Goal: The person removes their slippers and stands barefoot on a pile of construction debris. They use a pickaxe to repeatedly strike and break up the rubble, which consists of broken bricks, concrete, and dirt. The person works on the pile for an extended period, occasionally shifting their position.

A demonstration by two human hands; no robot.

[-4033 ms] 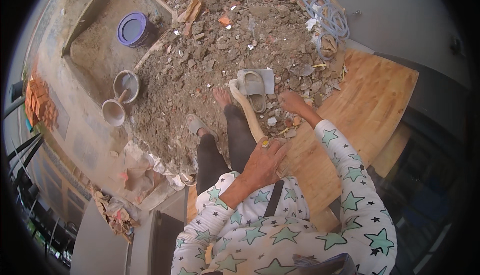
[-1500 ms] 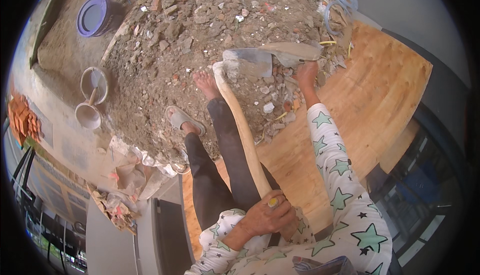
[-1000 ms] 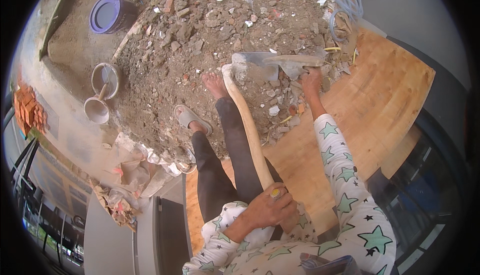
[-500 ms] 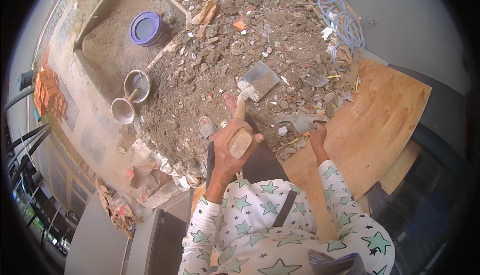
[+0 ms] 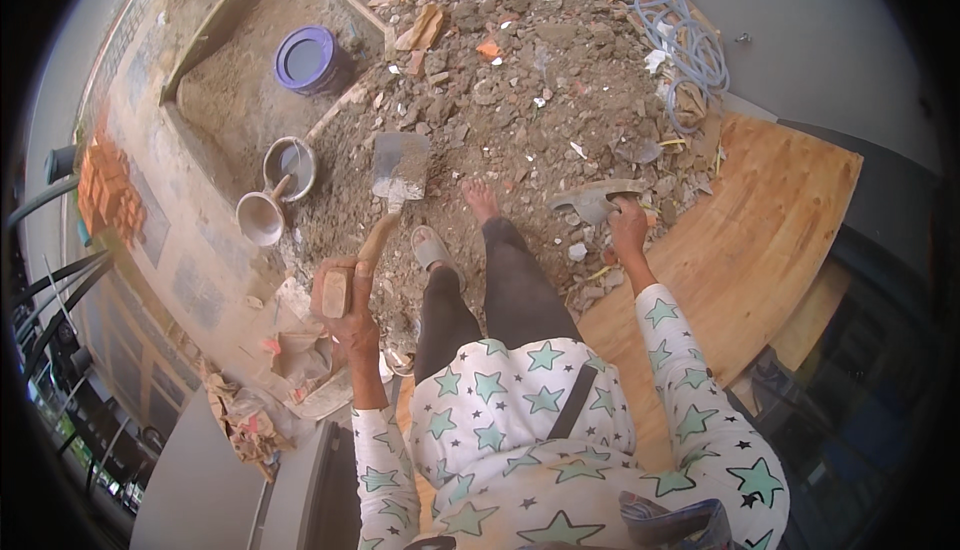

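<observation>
My left hand (image 5: 347, 312) is closed round the wooden handle of a shovel (image 5: 402, 165). A blocky wooden end of the handle shows at the hand. The shovel's flat grey blade rests on, or just over, the rubble heap (image 5: 500, 110), left of my bare foot. On the right, my right hand (image 5: 628, 225) grips a grey, curved, blade-like piece (image 5: 592, 198) by its near end; its exact kind is not clear. It is held over broken stones beside the plywood sheet (image 5: 745, 215). My sandalled foot stands in the dirt close to the shovel handle.
A purple bucket (image 5: 305, 60) stands inside a wooden frame (image 5: 215, 30) at the far left. A round pail (image 5: 291, 168) and a dipper (image 5: 260, 218) are nearer. Coiled clear hose (image 5: 690, 45) lies far right. Orange bricks (image 5: 108, 190) are stacked left; crumpled paper sacks (image 5: 240, 415) lie near left.
My left hand has swung left with the shovel, whose blade has shifted left across the rubble. The right hand has lifted the grey curved piece slightly farther away and tilted it.
</observation>
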